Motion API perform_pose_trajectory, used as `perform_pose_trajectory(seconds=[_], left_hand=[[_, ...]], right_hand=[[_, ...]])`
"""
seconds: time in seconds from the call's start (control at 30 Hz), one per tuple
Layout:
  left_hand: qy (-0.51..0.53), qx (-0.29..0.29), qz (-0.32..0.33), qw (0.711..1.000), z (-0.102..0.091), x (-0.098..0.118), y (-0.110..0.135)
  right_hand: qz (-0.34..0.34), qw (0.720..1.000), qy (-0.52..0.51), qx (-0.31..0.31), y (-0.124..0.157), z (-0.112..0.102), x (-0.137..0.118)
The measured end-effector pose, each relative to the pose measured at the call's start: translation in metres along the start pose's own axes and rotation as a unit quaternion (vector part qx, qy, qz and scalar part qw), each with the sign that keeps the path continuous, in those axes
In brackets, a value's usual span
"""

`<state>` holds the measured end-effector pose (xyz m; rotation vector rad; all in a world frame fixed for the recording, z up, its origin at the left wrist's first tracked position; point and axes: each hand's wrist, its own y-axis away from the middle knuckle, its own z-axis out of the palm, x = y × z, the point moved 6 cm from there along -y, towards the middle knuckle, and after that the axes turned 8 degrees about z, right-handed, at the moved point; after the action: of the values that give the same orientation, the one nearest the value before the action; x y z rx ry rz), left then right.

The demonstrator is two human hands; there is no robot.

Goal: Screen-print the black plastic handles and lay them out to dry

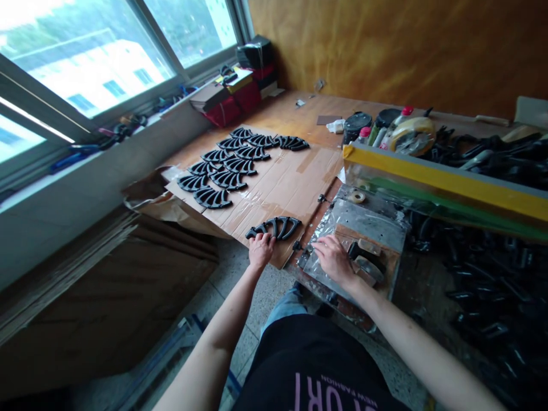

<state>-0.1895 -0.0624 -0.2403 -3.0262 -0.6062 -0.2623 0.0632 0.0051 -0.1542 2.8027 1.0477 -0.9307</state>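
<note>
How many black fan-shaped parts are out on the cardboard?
12. Eleven lie in two rows on the cardboard sheet, from the nearest piece to the farthest piece, which may be two overlapping. The twelfth piece sits at the sheet's near edge, at the left hand. Others may be hidden.

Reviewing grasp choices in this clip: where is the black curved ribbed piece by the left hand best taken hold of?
Probably at the end nearest the left hand, coming from the person's side. The black ribbed piece lies flat on the cardboard sheet, so getting fingers beneath it looks awkward, while the open gaps between its ribs should let fingertips hook in from above.
</note>
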Motion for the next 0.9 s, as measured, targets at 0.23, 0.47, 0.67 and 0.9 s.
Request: perform_pose_trajectory(seconds=[0.23,0.47,0.67,0.9], left_hand=[[0.001,-0.003,0.014,1.000,-0.007,0.008,-0.003],[0.028,0.002,0.032,0.999,0.001,0.029,0.006],[0.070,-0.028,0.042,0.996,0.008,0.030,-0.019],[0.090,-0.035,0.138,0.986,-0.009,0.000,-0.096]], right_hand=[[0.109,0.975,0.007,-0.194,-0.070,0.092,-0.015],[0.161,0.962,0.022,-0.221,-0.086,0.118,-0.011],[0.228,0.951,0.009,-0.211,-0.090,0.124,-0.012],[0.262,0.957,-0.056,-0.112,-0.121,0.144,-0.019]])
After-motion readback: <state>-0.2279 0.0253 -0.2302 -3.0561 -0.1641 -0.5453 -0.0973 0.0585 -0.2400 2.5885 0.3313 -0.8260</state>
